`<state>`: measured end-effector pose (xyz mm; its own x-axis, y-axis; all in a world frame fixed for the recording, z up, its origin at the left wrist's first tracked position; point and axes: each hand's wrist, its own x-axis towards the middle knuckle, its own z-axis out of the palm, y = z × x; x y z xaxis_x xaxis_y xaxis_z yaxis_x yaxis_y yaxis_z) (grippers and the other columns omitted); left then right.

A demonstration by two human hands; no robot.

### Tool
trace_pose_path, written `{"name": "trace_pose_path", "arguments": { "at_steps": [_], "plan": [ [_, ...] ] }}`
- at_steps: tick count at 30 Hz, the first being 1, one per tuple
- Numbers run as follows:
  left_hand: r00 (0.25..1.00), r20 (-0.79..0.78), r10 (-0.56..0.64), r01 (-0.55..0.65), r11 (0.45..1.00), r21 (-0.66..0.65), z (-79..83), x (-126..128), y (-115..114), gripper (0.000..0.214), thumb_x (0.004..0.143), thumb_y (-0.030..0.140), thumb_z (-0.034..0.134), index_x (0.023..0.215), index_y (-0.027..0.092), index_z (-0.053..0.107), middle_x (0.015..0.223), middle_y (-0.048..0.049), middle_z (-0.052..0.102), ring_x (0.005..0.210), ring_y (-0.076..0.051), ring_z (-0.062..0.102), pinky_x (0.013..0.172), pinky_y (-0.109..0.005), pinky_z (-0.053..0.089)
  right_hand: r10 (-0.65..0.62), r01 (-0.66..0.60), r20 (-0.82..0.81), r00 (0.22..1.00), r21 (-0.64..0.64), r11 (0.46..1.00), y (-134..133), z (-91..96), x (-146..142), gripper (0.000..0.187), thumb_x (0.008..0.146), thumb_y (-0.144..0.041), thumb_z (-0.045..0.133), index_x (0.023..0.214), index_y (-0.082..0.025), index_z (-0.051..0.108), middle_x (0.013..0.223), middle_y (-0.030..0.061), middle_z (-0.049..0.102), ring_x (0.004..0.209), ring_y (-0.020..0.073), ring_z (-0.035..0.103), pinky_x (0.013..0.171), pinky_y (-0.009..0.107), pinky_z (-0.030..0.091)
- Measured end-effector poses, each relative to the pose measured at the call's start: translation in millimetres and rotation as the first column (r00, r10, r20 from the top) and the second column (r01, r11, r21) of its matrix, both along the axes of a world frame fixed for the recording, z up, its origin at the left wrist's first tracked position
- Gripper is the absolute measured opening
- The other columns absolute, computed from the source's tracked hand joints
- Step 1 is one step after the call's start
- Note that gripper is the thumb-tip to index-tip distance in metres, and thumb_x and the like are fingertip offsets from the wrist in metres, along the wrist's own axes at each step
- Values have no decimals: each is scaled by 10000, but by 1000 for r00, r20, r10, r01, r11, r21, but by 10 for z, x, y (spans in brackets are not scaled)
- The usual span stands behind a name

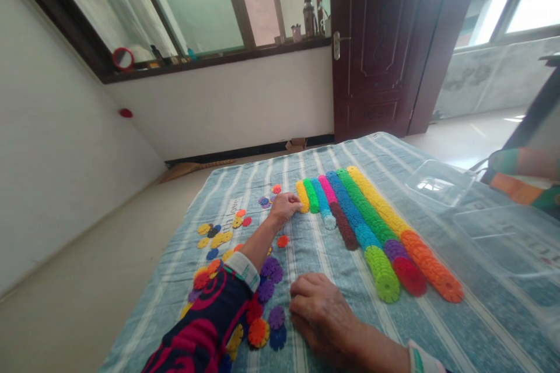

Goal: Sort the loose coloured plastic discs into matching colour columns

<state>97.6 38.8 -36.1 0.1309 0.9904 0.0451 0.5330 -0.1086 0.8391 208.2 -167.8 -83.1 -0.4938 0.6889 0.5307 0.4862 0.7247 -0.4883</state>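
My left hand [286, 208] reaches forward, fingers pinched together at the near end of a short row of yellow notched plastic discs [301, 191]. Its fingertips seem to grip a yellow disc there, partly hidden. Lower down, my right hand [326, 315] lies closed on the striped cloth with curled fingers; whatever is under them is hidden. Right of the left hand run overlapping rows of discs, among them a light green row [312, 195], a brown stretch [343, 226] and an orange stretch [431, 265]. Loose purple discs [272, 269] lie mixed with others under my left forearm.
A striped blue cloth [192, 256] covers the surface. Clear plastic boxes [440, 183] stand at the right. Scattered yellow discs [221, 239] lie at the left. Beyond are a dark wooden door [378, 41] and a window sill holding a thermos [309, 16].
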Motion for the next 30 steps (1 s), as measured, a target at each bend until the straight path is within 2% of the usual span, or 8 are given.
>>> {"name": "trace_pose_path", "arguments": {
  "at_steps": [3,6,12,30],
  "plan": [
    [999,-54,-2,5,998,66,-64,-48,16,82,594,187,667,664,151,644,614,33,598,595,-106,527,590,-229,415,-5,5,-3,1000,0,1000,-4,12,2,155,816,-144,592,688,-185,515,829,14,623,824,170,551,748,323,384],
    [984,-180,3,20,992,126,-111,-86,5,113,584,204,701,665,155,639,640,29,613,618,-118,541,603,-236,417,-3,3,6,1000,-4,1000,-9,26,5,155,808,-134,593,685,-185,513,823,13,621,821,168,548,746,321,382],
    [921,-388,23,56,980,193,-98,-34,-76,133,619,216,719,693,171,619,659,28,612,625,-123,555,605,-235,395,-8,8,27,1000,-6,1000,-10,24,0,156,809,-136,594,686,-187,513,819,12,624,815,167,547,734,319,378],
    [911,-410,36,54,977,206,-85,66,-79,89,654,187,687,714,174,622,690,22,629,644,-123,565,609,-230,388,1,0,32,999,-27,1000,-12,48,12,145,818,-146,598,698,-193,533,832,21,627,825,180,550,741,333,389]
  ]
}}
